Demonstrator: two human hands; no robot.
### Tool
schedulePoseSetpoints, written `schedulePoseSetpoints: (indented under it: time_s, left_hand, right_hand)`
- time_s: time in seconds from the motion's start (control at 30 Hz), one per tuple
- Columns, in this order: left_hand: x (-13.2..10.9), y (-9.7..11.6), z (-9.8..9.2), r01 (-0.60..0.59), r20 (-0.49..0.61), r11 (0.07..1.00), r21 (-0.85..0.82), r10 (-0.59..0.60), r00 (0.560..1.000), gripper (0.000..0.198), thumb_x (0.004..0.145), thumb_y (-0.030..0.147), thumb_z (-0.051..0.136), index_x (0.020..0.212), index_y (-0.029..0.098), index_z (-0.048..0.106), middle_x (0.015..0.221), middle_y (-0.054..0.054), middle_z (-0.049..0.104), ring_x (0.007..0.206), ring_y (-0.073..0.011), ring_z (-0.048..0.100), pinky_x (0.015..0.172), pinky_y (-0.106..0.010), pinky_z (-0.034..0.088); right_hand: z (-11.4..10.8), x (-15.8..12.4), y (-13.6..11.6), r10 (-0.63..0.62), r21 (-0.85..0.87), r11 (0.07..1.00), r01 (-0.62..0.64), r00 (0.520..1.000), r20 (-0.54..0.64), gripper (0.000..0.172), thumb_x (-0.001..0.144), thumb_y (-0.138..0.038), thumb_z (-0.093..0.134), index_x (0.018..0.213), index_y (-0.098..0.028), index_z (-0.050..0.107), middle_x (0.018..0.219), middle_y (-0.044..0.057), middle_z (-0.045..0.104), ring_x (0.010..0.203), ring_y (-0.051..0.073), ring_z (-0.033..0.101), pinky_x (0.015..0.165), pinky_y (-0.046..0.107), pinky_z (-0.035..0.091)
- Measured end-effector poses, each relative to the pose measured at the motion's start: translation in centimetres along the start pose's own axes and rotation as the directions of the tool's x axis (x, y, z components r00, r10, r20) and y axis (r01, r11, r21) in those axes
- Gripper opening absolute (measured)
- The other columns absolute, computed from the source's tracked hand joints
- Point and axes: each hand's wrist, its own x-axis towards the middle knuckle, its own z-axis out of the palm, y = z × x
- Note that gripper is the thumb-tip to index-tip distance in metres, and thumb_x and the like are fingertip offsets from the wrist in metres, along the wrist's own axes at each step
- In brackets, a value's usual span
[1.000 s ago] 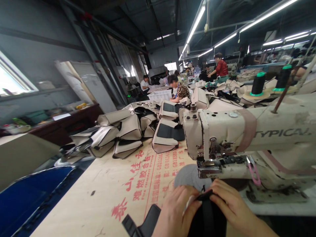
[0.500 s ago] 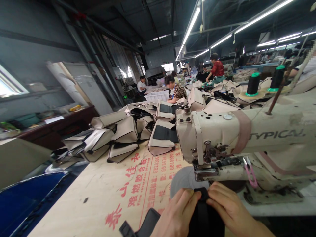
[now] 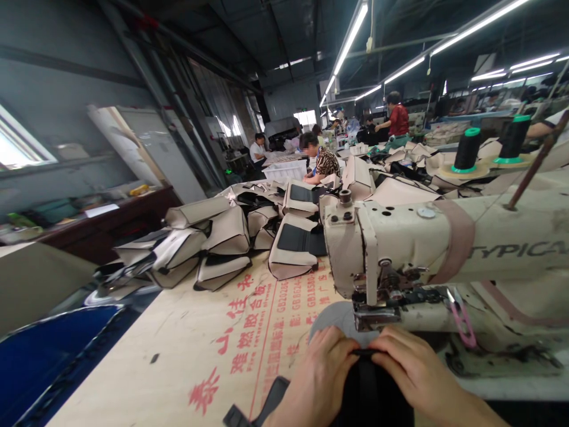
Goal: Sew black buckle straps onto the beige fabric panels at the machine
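Observation:
My left hand (image 3: 317,379) and my right hand (image 3: 411,370) both press on a black fabric piece (image 3: 367,394) at the bottom of the view. Fingers of both are curled over its top edge, right under the head of a cream sewing machine (image 3: 444,243). The machine's presser foot area (image 3: 376,311) sits just above my fingertips. A black strap end (image 3: 255,412) of the piece sticks out to the left of my left hand.
The plywood table (image 3: 200,350) bears red printed characters. A heap of beige and black sewn covers (image 3: 222,237) lies at its far side. Thread cones (image 3: 466,151) stand behind the machine. Other people sit and stand at tables further back (image 3: 317,160). A blue surface (image 3: 44,350) is at left.
My hands have pushed the black piece a little closer under the machine head, and the fingertips have come nearer together. The camera shifted slightly.

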Motion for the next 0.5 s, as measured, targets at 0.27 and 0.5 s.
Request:
schedulePoseSetpoints:
  time_s: [0.27, 0.5]
  left_hand:
    - [0.3, -0.2, -0.1, 0.079, -0.034, 0.989, -0.125, -0.083, 0.996, 0.027, 0.089, 0.022, 0.036, 0.099, 0.021, 0.060, 0.094, -0.004, 0.058, 0.089, -0.0143, 0.054, 0.081, -0.026, 0.045]
    - [-1.0, -1.6, -0.8, 0.079, 0.119, 0.996, 0.049, -0.085, 0.989, 0.062, 0.066, -0.001, 0.037, 0.123, 0.021, 0.050, 0.123, -0.005, 0.055, 0.111, -0.0179, 0.050, 0.095, -0.031, 0.039]
  right_hand:
    - [1.1, 0.7, -0.1, 0.128, 0.010, 0.992, -0.128, 0.989, -0.068, 0.018, 0.094, -0.024, 0.036, 0.096, -0.019, 0.053, 0.089, 0.004, 0.056, 0.083, 0.016, 0.055, 0.075, 0.030, 0.046]
    - [0.8, 1.3, -0.4, 0.068, 0.010, 0.998, -0.067, 0.996, -0.061, 0.020, 0.093, -0.024, 0.037, 0.090, -0.018, 0.056, 0.081, 0.003, 0.056, 0.076, 0.015, 0.056, 0.071, 0.027, 0.043]
